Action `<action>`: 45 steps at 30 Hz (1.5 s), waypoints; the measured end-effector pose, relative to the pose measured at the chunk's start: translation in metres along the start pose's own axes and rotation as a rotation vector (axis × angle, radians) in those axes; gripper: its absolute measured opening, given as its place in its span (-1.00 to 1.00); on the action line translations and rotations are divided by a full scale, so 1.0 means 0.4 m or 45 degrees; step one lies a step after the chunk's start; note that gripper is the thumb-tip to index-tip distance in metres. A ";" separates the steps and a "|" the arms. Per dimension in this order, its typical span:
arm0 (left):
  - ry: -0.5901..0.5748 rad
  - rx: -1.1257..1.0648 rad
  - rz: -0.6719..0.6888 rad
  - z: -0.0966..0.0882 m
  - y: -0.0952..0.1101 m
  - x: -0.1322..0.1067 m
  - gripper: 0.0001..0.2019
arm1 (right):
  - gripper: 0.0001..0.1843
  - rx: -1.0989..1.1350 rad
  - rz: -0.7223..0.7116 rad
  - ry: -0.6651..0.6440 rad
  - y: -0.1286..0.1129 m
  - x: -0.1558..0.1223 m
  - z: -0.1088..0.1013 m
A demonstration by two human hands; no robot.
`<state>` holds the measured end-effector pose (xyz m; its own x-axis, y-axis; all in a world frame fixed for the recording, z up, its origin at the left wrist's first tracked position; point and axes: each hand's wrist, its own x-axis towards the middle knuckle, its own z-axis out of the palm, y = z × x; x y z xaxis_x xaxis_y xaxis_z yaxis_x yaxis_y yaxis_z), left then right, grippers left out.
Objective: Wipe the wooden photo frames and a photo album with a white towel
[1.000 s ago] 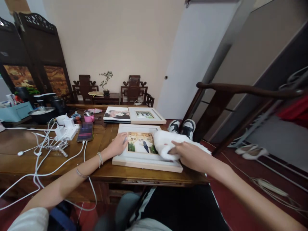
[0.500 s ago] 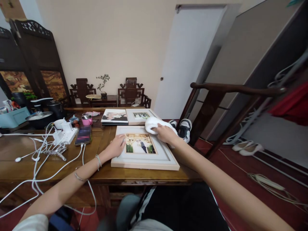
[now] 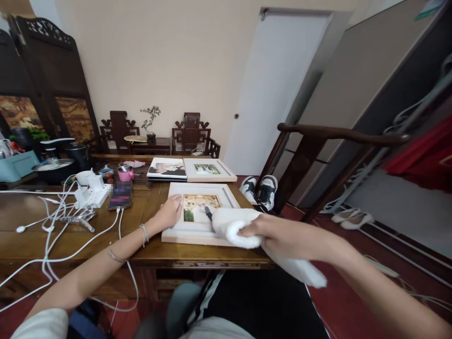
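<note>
Well left of the frame, white cables are sprawling over the desk, and a phone is lying between them and the frame. Coming rightward, I am seeing the left grip resting on the left border of the frame, its fingers lying flat together; whether the thumb is pinching the outer edge, I cannot tell.

The frame itself is lying face up near the desk's front edge, its photo showing. It is looking rigid and only moderately heavy, I would judge, with a smooth border that could be sliding under a light touch. Any pane would be its fragile part, so lifting would be calling for both side rims, fingers beneath, palms off the middle.

Over the frame's near right corner, the white cloth is bunching, and the right grip is clutching it, its tail hanging out past the frame's right side. It is seeming light, soft and floppy; gathering it in the palm is suiting it best, and that loose tail could be catching. Beyond the frame's far right corner, shoes are standing.
</note>
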<state>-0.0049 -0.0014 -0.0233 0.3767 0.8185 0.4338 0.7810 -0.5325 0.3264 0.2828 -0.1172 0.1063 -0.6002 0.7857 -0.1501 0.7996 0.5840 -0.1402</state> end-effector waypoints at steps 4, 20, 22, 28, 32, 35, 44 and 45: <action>-0.014 0.022 0.011 -0.004 0.000 0.000 -0.67 | -0.40 -0.195 0.138 0.380 0.073 0.100 -0.044; -0.005 0.018 -0.047 -0.006 0.009 0.006 -0.65 | -0.47 -0.340 0.099 0.417 0.171 0.332 0.111; 0.009 0.024 -0.028 -0.006 0.011 0.004 -0.66 | -0.44 -0.324 -0.024 0.361 0.125 0.251 0.116; -0.035 0.054 0.009 -0.016 0.021 0.005 -0.69 | -0.48 -0.125 -0.069 0.127 0.010 0.049 0.076; -0.085 0.068 -0.004 -0.024 0.022 0.011 -0.69 | -0.48 -0.145 -0.013 0.193 0.049 0.118 0.084; -0.119 0.073 -0.031 -0.028 0.019 0.014 -0.67 | -0.42 -0.314 0.064 0.374 0.108 0.245 0.102; -0.103 0.075 -0.089 -0.017 0.010 0.016 -0.63 | -0.53 -0.352 -0.019 0.319 0.065 0.271 0.109; -0.101 0.070 -0.082 -0.015 0.009 0.016 -0.63 | -0.53 -0.287 -0.056 0.259 0.044 0.229 0.098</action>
<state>-0.0026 0.0005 -0.0143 0.3613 0.8663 0.3451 0.8302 -0.4673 0.3040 0.2412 -0.0430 0.0516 -0.6356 0.7701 0.0536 0.7715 0.6310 0.0817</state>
